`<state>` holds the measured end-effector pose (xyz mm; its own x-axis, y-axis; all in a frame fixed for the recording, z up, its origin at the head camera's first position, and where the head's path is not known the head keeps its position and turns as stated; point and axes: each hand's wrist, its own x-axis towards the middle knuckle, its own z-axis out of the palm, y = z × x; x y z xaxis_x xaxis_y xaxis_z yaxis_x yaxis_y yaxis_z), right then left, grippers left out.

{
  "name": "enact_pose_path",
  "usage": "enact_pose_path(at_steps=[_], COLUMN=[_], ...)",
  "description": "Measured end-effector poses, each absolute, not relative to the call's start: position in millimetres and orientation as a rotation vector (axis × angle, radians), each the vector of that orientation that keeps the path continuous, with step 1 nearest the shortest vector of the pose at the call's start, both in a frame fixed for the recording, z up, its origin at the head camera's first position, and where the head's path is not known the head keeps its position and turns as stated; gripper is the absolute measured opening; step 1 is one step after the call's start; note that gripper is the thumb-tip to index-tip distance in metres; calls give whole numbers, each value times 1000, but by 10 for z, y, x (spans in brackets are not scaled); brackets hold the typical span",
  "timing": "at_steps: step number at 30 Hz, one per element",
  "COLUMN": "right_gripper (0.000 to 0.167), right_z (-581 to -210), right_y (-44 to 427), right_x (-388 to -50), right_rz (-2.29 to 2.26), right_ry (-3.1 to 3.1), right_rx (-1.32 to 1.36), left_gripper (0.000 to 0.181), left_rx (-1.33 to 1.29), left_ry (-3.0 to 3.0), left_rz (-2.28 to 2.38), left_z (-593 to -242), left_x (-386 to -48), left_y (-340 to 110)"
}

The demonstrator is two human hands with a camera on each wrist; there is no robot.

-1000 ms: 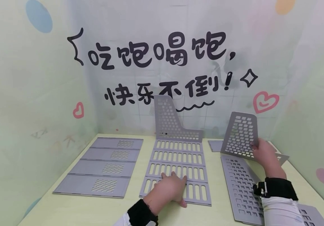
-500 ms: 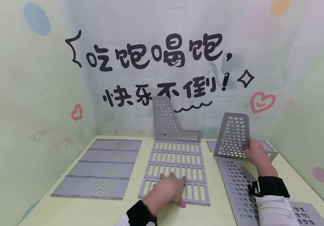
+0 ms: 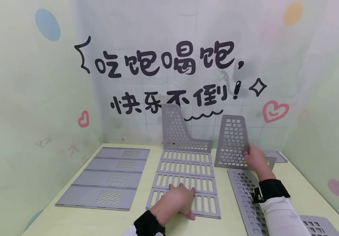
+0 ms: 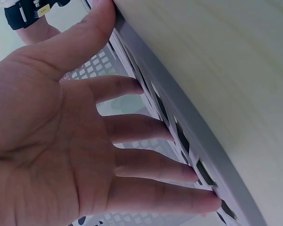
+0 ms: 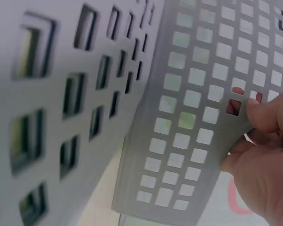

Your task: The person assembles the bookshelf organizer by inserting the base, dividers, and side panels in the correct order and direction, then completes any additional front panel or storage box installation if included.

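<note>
On my feed, the right hand (image 3: 256, 160) pinches an upright L-shaped perforated panel (image 3: 232, 141) just left of it; the left hand (image 3: 179, 198), fingers outspread, rests on slotted panels (image 3: 202, 205) beneath it

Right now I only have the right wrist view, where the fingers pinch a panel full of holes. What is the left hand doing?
Observer: In the head view, the left hand rests on the near end of the slotted panels, fingers spread.
Operator: Good. Besides the held panel in the right hand, is any other panel up on edge?
Observer: Yes, the head view shows a second perforated panel, upright at the far end of the slotted ones, left of yours.
</note>
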<state>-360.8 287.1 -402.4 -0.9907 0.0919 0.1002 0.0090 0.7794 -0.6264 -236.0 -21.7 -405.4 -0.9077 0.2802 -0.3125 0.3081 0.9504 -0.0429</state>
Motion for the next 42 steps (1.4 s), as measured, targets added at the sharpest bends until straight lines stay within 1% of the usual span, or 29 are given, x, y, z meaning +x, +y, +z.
enact_pose_path(at_steps=[13, 19, 30, 39, 42], right_gripper=[43, 46, 51, 53, 46], right_z=[-4065, -4072, -4076, -4093, -4099], right_y=[2774, 2756, 2729, 2461, 2327], right_x=[-3637, -3637, -3637, -3735, -3793], right_rz=[1084, 1092, 1108, 1104, 1086], right_ry=[-2764, -2766, -2740, -2784, -2778], right_rx=[-147, -170, -133, -80, -40], left_gripper=[101, 100, 99, 100, 99], left_rx=[478, 491, 502, 516, 516], left_ry=[2785, 2777, 2751, 2749, 2756], left_rz=[-171, -213, -254, -253, -238], left_z=[-4038, -4043, -4019, -4018, -4016], left_x=[-2338, -2336, -2341, -2349, -2356], left_y=[-207, -210, -204, -221, -227])
